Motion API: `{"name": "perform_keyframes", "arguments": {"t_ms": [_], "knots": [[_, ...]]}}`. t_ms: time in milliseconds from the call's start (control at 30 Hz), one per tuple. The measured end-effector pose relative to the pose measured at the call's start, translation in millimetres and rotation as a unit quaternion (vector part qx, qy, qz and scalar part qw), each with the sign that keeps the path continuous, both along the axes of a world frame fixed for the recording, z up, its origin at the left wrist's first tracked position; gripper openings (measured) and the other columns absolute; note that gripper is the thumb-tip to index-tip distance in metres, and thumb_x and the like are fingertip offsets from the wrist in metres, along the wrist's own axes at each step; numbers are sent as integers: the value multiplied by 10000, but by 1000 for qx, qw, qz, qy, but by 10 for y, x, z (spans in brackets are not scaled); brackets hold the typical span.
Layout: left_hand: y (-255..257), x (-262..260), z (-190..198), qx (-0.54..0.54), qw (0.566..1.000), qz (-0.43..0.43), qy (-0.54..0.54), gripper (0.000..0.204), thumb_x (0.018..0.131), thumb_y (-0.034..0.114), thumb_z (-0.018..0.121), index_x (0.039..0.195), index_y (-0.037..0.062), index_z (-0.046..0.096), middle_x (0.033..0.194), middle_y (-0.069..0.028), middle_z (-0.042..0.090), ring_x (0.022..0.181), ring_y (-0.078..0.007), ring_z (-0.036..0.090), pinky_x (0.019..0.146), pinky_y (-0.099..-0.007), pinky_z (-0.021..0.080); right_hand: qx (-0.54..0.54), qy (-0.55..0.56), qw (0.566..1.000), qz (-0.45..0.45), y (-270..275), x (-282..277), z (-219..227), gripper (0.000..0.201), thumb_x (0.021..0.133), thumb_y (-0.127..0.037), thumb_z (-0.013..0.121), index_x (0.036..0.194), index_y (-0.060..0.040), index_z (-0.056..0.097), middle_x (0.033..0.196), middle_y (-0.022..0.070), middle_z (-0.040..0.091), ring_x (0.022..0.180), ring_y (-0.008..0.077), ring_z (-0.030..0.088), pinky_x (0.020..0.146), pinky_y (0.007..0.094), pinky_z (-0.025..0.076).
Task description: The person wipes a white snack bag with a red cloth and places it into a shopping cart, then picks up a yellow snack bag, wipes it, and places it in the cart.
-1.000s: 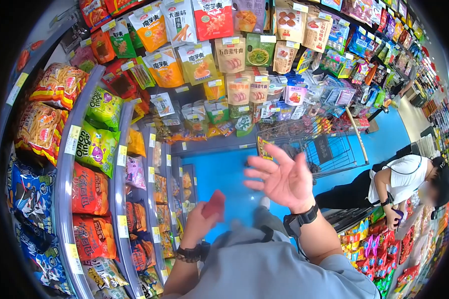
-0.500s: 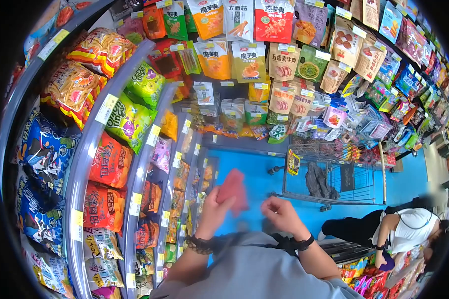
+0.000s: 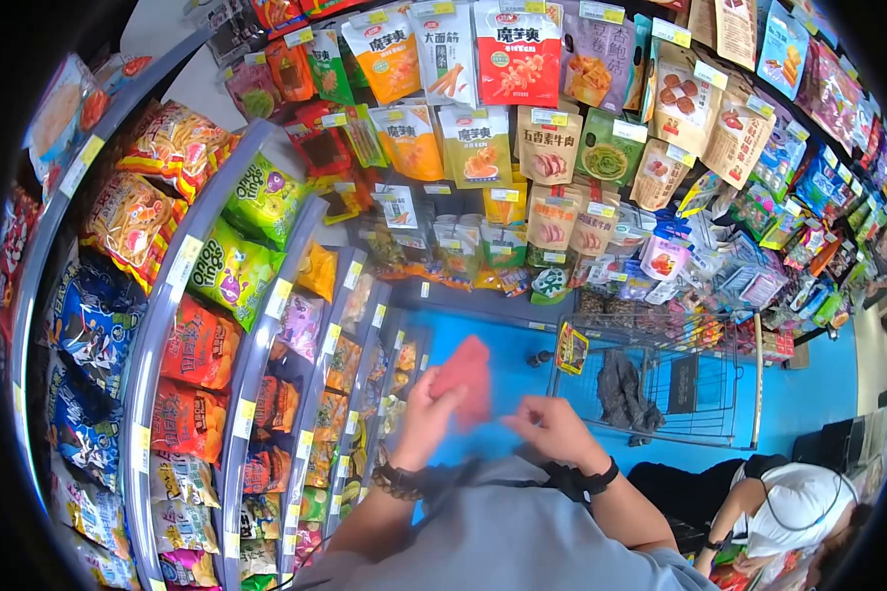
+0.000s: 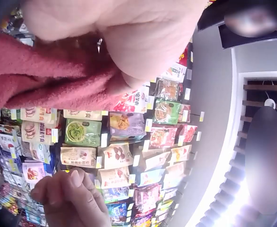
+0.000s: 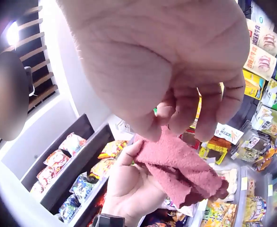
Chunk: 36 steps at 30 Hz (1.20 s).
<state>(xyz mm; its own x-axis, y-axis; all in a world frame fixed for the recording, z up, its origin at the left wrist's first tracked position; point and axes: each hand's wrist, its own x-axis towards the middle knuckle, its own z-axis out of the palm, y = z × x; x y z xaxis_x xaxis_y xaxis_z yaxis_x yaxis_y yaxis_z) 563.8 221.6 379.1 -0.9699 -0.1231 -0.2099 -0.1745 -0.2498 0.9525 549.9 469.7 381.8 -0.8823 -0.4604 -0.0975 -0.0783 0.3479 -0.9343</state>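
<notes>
In front of the body my left hand [image 3: 429,419] grips a reddish-pink cloth [image 3: 466,379], with the thumb laid over its near side. The right wrist view shows the cloth [image 5: 176,165] folded and bunched, fuzzy like a towel, with a loose end drooping past the fingers. My right hand [image 3: 554,430] is just right of the cloth, fingers curled and holding nothing. From the left wrist the right hand [image 4: 72,198] appears apart from the cloth, its fingers bent in. A dark band circles each wrist, and a beaded bracelet [image 3: 396,483] is on the left.
Shelves at left hold bagged snacks, including green onion rings [image 3: 229,271] and red bags [image 3: 189,422]. Hanging snack pouches [image 3: 517,59] fill the rack ahead. A wire shopping cart [image 3: 719,389] with a dark grey cloth-like item [image 3: 626,394] stands right. Another person [image 3: 793,507] bends over at lower right.
My right hand came down from a raised, spread palm to a curled hand near the cloth. The left hand with the cloth rose slightly. The other person has bent lower.
</notes>
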Motion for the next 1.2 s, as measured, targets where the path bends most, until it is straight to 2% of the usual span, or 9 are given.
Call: {"name": "perform_keyframes", "arguments": {"t_ms": [67, 167, 267, 467, 667, 767, 867, 1033, 1200], "knots": [[140, -100, -39, -19, 999, 24, -41, 291, 990, 87, 755, 1266, 14, 697, 1059, -58, 763, 952, -122, 719, 818, -279, 564, 5, -23, 1000, 7, 249, -169, -87, 335, 1008, -232, 785, 822, -11, 617, 702, 59, 595, 662, 141, 530, 629, 333, 482], [263, -242, -202, -308, 947, 68, 56, 283, 940, 93, 798, 1209, 14, 757, 953, -75, 732, 892, -172, 724, 788, -304, 562, 22, -64, 998, 11, 660, -389, -259, 362, 1000, -294, 792, 833, -15, 634, 704, 99, 618, 649, 167, 551, 612, 357, 474], [330, -297, -46, -434, 897, 67, 52, 261, 901, 104, 829, 1138, 3, 793, 888, -107, 684, 835, -226, 715, 755, -333, 551, 44, -84, 995, 7, 956, -679, -355, 389, 1000, -296, 796, 804, -20, 603, 677, 76, 587, 639, 144, 519, 600, 356, 461], [279, -476, 38, -493, 863, 101, 52, 254, 926, 122, 830, 1142, -7, 789, 954, -132, 725, 839, -242, 746, 771, -320, 571, 47, -104, 993, -4, 1260, -1026, -489, 406, 994, -274, 805, 779, -25, 567, 652, 53, 590, 631, 113, 521, 587, 347, 457], [40, -851, -149, -223, 962, 157, -1, 235, 993, 162, 793, 1167, 4, 790, 1008, -130, 738, 930, -201, 739, 766, -319, 583, 26, -106, 994, -1, 1064, -1375, -560, 391, 994, -253, 810, 772, -51, 561, 660, 0, 587, 640, 82, 508, 576, 312, 436], [-259, -1092, -346, -374, 914, 127, 89, 243, 1004, 171, 779, 1187, 12, 793, 1032, -110, 716, 986, -190, 725, 803, -324, 578, 21, -103, 994, -17, 853, -1513, -621, 370, 983, -224, 812, 771, -56, 559, 667, -10, 586, 640, 80, 504, 571, 308, 428], [-393, -1331, -146, -335, 934, 117, 54, 260, 990, 173, 785, 1204, 25, 797, 1038, -95, 686, 975, -224, 711, 841, -343, 567, 0, -117, 993, -23, 592, -1691, -851, 378, 996, -158, 805, 748, -80, 530, 673, -60, 496, 653, 43, 419, 566, 283, 358], [-936, -1716, -169, -398, 912, 63, 76, 279, 972, 114, 778, 1243, 53, 792, 984, -73, 640, 898, -204, 648, 794, -322, 534, 89, -68, 993, -30, 16, -2058, -1289, 146, 880, -36, 740, 878, -47, 594, 769, 12, 612, 718, 116, 570, 644, 322, 466], [-1483, -2058, -109, -337, 934, 25, 117, 276, 991, 101, 757, 1261, 52, 785, 1052, -99, 652, 933, -220, 666, 808, -329, 546, 128, -37, 991, -1, -637, -2358, -1319, 122, 927, -102, 733, 1005, -13, 705, 828, 82, 720, 793, 183, 700, 745, 355, 554]]}}
